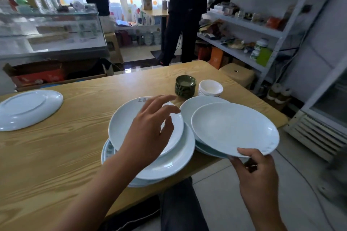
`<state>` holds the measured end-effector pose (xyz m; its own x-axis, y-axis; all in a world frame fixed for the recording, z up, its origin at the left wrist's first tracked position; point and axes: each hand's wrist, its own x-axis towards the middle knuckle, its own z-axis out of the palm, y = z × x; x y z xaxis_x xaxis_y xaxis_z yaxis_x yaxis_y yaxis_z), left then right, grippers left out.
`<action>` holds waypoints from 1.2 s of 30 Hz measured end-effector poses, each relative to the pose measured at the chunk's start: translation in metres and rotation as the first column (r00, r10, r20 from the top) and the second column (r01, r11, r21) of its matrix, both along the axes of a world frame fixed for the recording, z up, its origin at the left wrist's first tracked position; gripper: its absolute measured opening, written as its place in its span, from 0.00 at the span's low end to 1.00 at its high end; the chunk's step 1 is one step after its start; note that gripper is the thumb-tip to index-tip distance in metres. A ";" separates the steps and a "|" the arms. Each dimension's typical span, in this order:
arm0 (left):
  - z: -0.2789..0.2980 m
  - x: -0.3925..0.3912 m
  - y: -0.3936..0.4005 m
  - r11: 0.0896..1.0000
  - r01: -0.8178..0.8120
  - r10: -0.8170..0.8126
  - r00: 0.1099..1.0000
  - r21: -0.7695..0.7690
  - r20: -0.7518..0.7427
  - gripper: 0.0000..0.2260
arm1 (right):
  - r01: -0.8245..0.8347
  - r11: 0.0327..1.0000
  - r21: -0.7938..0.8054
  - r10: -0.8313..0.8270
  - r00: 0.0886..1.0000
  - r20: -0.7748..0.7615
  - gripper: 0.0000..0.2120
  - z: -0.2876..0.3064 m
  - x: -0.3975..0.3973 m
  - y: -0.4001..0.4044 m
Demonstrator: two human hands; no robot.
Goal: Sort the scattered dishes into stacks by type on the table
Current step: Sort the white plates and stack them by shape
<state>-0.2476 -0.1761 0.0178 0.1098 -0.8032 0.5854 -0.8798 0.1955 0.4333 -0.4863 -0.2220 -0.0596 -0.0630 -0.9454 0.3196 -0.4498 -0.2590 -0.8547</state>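
A person sits at a wooden table (56, 155) with dishes spread over its right half. The left hand (150, 129) hangs over the middle of the view with its fingers spread and loosely bent, hovering above the top plate (124, 124) of a plate stack (169, 163); whether the fingertips touch that plate cannot be told. That top plate bears small printed characters at its 12 o'clock rim. The stack under it lies unevenly, with a patterned plate (109, 149) peeking out at 9 o'clock.

The right hand (257, 172), at about 5 o'clock in the view, pinches the near rim of a white oval plate (232, 127), thumb on top and fingers curled beneath. This plate is tilted, and its near edge juts past the table's edge over the floor. It lies over more white plates (191, 108) just right of the first stack.

Toward 12 o'clock from those plates stands a stack of small dark green saucers (185, 86), and just beside it, at its 3 o'clock, a stack of small white bowls (210, 87). Well apart, at 9 o'clock in the view, one large oval plate (28, 108) lies alone.

Beyond the table a person in dark clothes (185, 15) stands near shelves (244, 24) of goods, and a glass counter (50, 30) sits at 10 o'clock.
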 end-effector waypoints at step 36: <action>0.003 0.069 0.040 0.974 -0.224 0.223 0.975 -0.028 -0.015 0.11 | -0.418 0.876 -0.240 0.217 0.787 -0.577 0.30 0.099 0.167 0.013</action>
<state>-0.1782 -0.1361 0.0204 0.2913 -0.7405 0.6057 -0.8977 0.0072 0.4405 -0.3196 -0.2085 0.0395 0.4902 -0.7046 0.5130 -0.6337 -0.6922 -0.3453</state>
